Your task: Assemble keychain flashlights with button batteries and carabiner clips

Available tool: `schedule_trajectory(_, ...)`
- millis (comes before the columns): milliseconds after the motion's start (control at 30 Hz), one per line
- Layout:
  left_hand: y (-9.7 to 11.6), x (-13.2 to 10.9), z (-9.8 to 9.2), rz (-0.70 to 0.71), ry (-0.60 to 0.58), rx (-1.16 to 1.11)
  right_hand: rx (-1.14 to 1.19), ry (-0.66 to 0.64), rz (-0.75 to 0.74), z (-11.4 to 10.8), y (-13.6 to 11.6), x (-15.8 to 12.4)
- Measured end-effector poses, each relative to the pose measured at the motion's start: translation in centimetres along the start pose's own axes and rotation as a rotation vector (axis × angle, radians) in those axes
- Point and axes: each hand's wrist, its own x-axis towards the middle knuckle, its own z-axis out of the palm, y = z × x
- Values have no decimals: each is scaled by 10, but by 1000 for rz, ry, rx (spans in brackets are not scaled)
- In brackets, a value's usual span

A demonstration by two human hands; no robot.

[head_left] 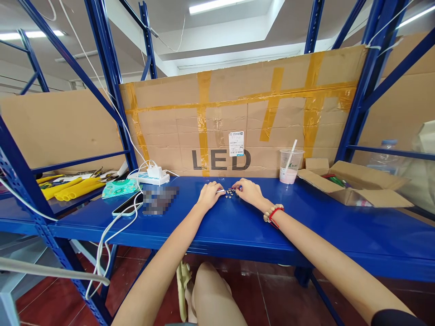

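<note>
Below the LED cardboard panel (238, 113), left of its lettering: phone (127, 206) lies flat. Under the lettering: your left hand (210, 194), fingers curled, touches a cluster of small metal parts (231, 193); your right hand (250, 190), fingers bent, touches its other side. Cannot tell whether either pinches a piece. Right of the lettering: plastic cup (290, 166).

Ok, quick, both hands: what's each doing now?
Left hand: fingertips on the small metal parts, grip unclear.
Right hand: fingers curled on same parts, grip unclear.
</note>
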Motion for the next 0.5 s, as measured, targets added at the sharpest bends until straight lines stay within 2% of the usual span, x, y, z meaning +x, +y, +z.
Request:
schedule_trajectory(233,0,-2,0,-46,-53,-43,84,87,2,0,0,1)
schedule_trajectory(500,2,-5,5,-51,-127,-39,134,-72,-225,8,3,0)
